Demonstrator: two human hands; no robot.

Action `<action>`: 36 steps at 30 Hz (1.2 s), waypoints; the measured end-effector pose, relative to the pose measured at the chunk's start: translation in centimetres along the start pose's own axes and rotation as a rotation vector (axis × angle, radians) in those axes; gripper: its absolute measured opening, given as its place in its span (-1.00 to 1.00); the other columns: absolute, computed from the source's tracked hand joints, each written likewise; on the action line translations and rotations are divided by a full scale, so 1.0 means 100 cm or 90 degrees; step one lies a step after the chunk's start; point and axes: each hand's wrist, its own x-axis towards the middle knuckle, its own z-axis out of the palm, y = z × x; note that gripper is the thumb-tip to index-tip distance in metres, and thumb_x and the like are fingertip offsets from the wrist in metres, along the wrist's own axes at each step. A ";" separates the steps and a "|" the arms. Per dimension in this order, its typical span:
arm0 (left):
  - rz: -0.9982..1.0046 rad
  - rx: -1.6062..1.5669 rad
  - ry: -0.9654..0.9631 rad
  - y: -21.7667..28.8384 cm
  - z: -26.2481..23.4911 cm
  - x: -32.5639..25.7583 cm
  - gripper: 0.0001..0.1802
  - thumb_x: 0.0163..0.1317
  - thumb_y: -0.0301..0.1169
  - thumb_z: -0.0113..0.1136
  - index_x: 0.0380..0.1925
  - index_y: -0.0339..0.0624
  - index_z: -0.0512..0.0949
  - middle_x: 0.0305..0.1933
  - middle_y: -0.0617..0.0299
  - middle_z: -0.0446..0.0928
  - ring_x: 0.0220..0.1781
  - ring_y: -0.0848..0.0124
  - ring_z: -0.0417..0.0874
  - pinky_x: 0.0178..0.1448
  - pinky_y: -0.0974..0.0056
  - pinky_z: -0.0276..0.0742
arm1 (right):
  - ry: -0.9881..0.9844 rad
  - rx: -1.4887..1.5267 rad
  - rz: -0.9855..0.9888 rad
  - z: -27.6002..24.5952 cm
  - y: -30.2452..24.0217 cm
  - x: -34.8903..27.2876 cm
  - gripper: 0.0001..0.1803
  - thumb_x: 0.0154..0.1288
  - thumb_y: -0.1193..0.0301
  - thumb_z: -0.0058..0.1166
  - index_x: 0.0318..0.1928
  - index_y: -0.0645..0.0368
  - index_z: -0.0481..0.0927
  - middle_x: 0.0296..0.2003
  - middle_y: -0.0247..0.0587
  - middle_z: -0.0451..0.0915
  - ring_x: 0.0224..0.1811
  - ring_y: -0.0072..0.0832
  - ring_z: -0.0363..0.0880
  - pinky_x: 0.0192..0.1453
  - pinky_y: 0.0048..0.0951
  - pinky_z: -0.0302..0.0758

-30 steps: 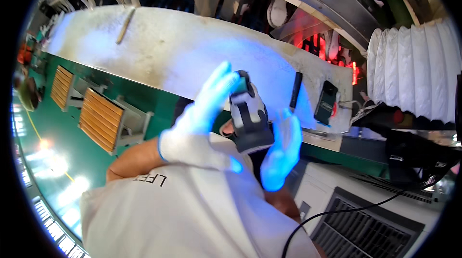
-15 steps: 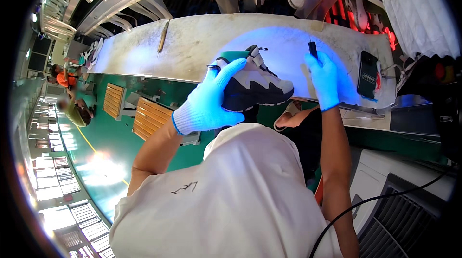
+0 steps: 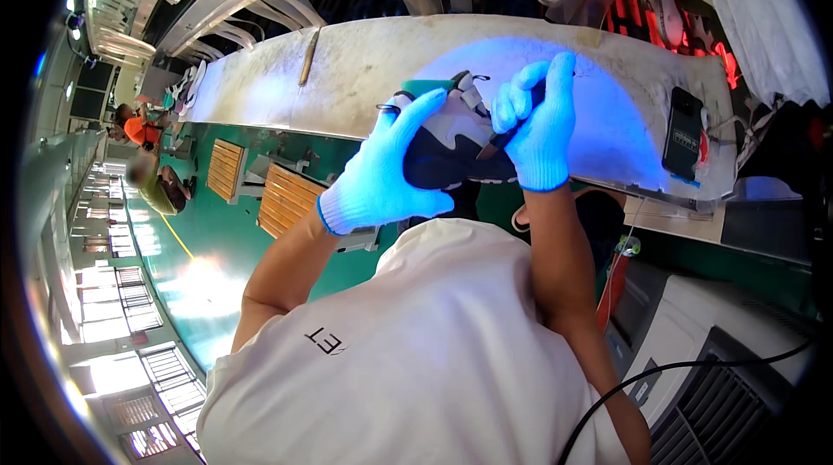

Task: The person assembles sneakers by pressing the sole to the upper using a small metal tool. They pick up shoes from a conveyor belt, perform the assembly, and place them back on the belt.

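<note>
Head view, from the left: two people, one in an orange top [image 3: 141, 131] and one in a yellow-green top [image 3: 158, 194], sit beyond slatted wooden benches [image 3: 226, 172] on the green floor [image 3: 239, 244]. On the long pale table [image 3: 369, 70] lies a wooden-handled tool [image 3: 309, 57], near the far edge. Below, dark capital letters [image 3: 325, 341], partly lost in a fold, cross the white shirt [image 3: 416, 352]. The gloved left hand [image 3: 377, 166] has thumb and fingers spread wide around the heel of a grey and black shoe [image 3: 451, 137], which has a green lining and is held upright over the table's near edge, toe to the right. The gloved right hand [image 3: 540, 122] curls around a dark-handled tool [image 3: 496, 148], one finger raised, and hides the toe; the blade tip seems to meet the shoe's side, though the glove makes contact hard to judge. Farther right, a dark phone [image 3: 683, 135] with pale lettering on its back lies on the table, with a white ribbed hose [image 3: 768, 22] beyond it. Below these, a black cable [image 3: 677, 366] crosses in front of a pale, grilled machine [image 3: 698, 317].
</note>
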 end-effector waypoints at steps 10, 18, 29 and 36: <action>0.031 0.025 0.040 0.008 0.004 0.003 0.33 -0.08 -0.23 0.82 0.74 0.01 0.28 0.59 -0.21 0.32 0.58 -0.26 0.49 0.62 -0.13 0.56 | -0.223 0.224 0.046 0.008 0.013 0.005 -0.19 0.76 -0.40 -0.28 -0.31 0.00 0.67 -0.62 -0.34 0.44 -0.61 -0.36 0.44 -0.54 -0.28 0.39; 0.007 -0.040 0.065 -0.011 0.009 -0.001 0.28 -0.02 -0.21 0.84 0.73 -0.09 0.34 0.60 -0.21 0.36 0.63 -0.14 0.47 0.70 -0.07 0.45 | -0.042 0.050 -0.004 0.019 0.015 -0.003 -0.25 0.78 -0.35 -0.25 -0.27 -0.02 0.67 -0.61 -0.38 0.41 -0.62 -0.38 0.41 -0.55 -0.29 0.35; -0.045 -0.230 0.049 -0.040 0.010 -0.004 0.29 0.00 -0.32 0.84 0.75 -0.17 0.32 0.69 -0.11 0.30 0.76 -0.02 0.34 0.83 -0.04 0.23 | -0.053 0.020 0.043 0.018 0.024 0.003 -0.29 0.79 -0.30 -0.20 -0.24 0.01 0.67 -0.61 -0.36 0.40 -0.64 -0.39 0.37 -0.56 -0.27 0.35; -0.046 -0.231 0.048 -0.044 0.009 -0.010 0.25 -0.04 -0.48 0.77 0.74 -0.10 0.38 0.68 -0.10 0.32 0.75 0.01 0.32 0.85 -0.01 0.14 | -0.076 -0.014 0.119 0.005 0.011 -0.001 -0.32 0.80 -0.28 -0.16 -0.29 -0.02 0.62 -0.64 -0.39 0.35 -0.65 -0.41 0.36 -0.58 -0.29 0.27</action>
